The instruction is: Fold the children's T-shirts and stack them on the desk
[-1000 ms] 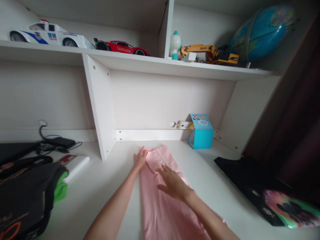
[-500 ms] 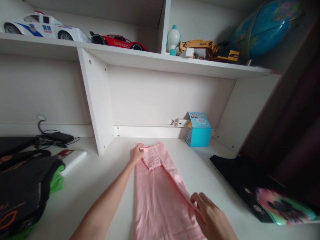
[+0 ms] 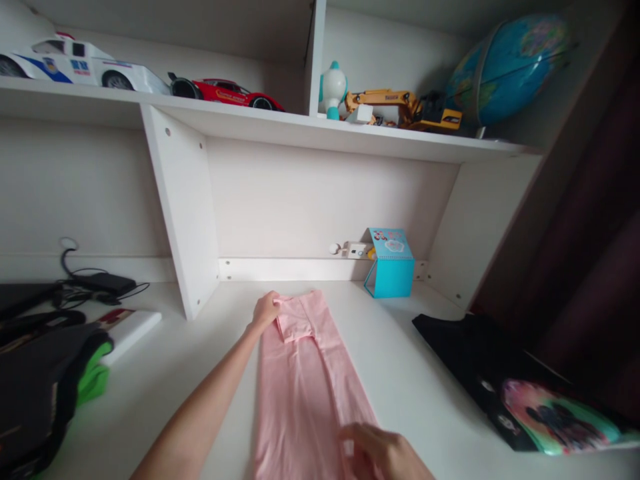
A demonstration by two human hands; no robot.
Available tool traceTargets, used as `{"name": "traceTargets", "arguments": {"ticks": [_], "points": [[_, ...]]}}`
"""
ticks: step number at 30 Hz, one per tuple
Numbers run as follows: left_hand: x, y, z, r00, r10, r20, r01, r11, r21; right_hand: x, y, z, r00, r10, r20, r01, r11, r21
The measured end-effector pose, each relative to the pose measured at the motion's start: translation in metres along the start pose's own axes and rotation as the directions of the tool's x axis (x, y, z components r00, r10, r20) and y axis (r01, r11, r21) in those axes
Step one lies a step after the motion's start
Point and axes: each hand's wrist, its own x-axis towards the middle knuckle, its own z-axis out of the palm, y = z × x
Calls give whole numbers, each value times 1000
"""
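A pink T-shirt (image 3: 295, 380) lies lengthwise on the white desk, its right side folded inward and a short sleeve turned over near the far end. My left hand (image 3: 267, 311) pinches the shirt's far left corner. Low in the view, my right hand (image 3: 383, 453) is at the near end of the folded-over flap, with thumb and forefinger closed on its edge. Part of that hand and the shirt's near hem are cut off by the frame.
A folded black shirt with a colourful print (image 3: 555, 413) lies on the right. Dark clothes (image 3: 35, 387) and a black power adapter (image 3: 107, 283) are on the left. A blue desk calendar (image 3: 394, 277) stands at the back, below a shelf (image 3: 280, 127) with toy cars and a globe.
My right hand has moved left and toward me, bringing the right side of the pink T-shirt farther over the middle. My left hand stays at the far corner.
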Motion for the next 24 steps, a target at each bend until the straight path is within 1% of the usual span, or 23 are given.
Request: {"name": "traceTargets", "arguments": {"ticks": [1, 2, 3, 4, 6, 8, 9, 11, 13, 15, 17, 19, 21, 24], "points": [[0, -2, -2, 1000, 3, 8, -3, 1000, 9, 4, 0, -5, 998, 5, -59, -4, 1000, 15], [0, -3, -3, 1000, 4, 16, -4, 1000, 20, 8, 1, -8, 993, 0, -114, -1, 1000, -13], [0, -3, -4, 1000, 3, 24, -4, 999, 32, 13, 4, -8, 990, -17, -137, 7, 998, -69], [0, -3, -5, 999, 0, 32, -2, 999, 45, 17, 7, -5, 993, -34, -116, 18, 991, -134], [0, -1, -6, 999, -8, 40, 5, 997, 71, 23, 12, 4, 999, -35, 11, 36, 971, -237], [-1, 1, -5, 1000, -12, 29, 9, 996, 88, 26, 13, 8, 990, -18, 140, 56, 961, -272], [-2, 2, -5, 1000, -10, 15, 9, 996, 92, 26, 12, 6, 984, -12, 176, 60, 961, -270], [-5, 2, -4, 1000, 2, -22, 0, 995, 96, 30, 10, -5, 980, 6, 200, 44, 969, -244], [-10, -2, -3, 999, 15, -50, -10, 995, 98, 44, 12, -22, 984, 33, 174, 6, 975, -221], [-15, -9, -2, 998, 28, -50, -22, 994, 104, 70, 22, -36, 992, 51, 112, -26, 975, -221], [-19, -16, 0, 999, 44, -26, -41, 993, 112, 108, 39, -40, 998, 51, 47, -39, 973, -229], [-21, -21, 2, 998, 57, -3, -56, 991, 122, 151, 57, -33, 998, 68, -4, -67, 970, -232], [-20, -24, 5, 998, 68, 11, -68, 988, 137, 194, 72, -22, 995, 92, -45, -100, 969, -225], [-18, -26, 8, 997, 73, 25, -76, 983, 168, 246, 86, -6, 978, 155, -143, -182, 962, -202]]}}
